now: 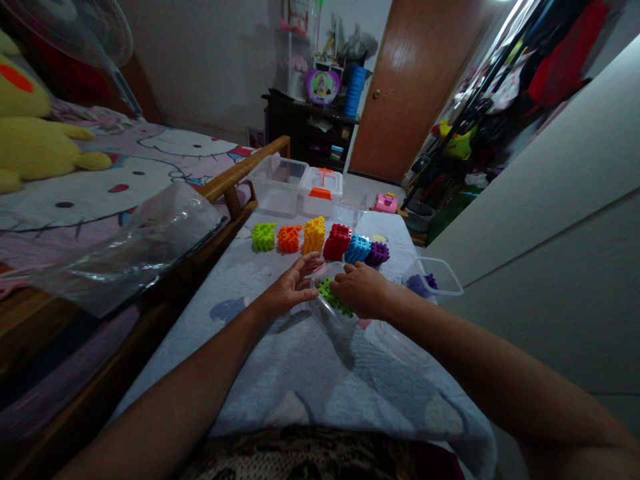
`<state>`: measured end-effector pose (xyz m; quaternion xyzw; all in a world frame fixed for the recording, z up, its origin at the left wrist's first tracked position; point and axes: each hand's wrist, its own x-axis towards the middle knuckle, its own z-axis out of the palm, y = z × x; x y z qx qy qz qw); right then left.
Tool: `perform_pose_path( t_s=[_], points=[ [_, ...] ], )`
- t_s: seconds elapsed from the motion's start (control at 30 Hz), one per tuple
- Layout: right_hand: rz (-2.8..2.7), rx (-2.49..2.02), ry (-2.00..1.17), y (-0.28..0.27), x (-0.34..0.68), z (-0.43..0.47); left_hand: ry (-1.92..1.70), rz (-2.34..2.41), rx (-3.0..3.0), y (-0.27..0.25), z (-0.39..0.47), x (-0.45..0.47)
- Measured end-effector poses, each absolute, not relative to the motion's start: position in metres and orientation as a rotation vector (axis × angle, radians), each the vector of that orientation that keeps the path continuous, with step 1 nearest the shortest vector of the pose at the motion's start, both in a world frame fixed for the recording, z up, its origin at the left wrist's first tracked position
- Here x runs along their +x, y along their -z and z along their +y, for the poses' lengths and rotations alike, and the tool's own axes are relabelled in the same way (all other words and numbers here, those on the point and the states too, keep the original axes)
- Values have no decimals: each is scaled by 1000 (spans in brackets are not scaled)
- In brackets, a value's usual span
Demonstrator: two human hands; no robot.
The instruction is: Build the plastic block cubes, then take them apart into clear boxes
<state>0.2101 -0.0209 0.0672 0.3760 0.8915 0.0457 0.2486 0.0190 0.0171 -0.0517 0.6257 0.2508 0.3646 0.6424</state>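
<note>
A small clear plastic container [336, 327] sits before me on the cloth-covered table [295, 367]. My left hand [293, 283] curves round the container's left side, its thumb at the rim and its fingers along the far edge. Light green interlocking toy blocks [336, 300] lie in the container. With fingers bent down, my right hand [364, 290] grips the green blocks; its fingertips are partly hidden. Beyond my hands stands a row of block stacks: green [263, 237], orange [289, 239], yellow [314, 235], red [337, 241], light blue [358, 249] and purple [379, 253].
At the table's right edge is a clear bin [453, 283] with purple-blue pieces inside. Clear boxes [277, 193], one lidded with an orange handle [320, 193], stand at the far end. A wooden bed rail [250, 170] borders the left; a white cabinet [550, 267] borders the right.
</note>
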Motion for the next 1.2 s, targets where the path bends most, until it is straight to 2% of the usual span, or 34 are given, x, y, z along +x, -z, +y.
perform_pose_path(
  t_s=[0.4, 1.2],
  points=[
    [2292, 1012, -1, -68, 205, -15, -837, 602, 1446, 46, 15, 21],
    [2432, 905, 104, -74, 210, -21, -828, 605, 1449, 49, 16, 21]
  ],
)
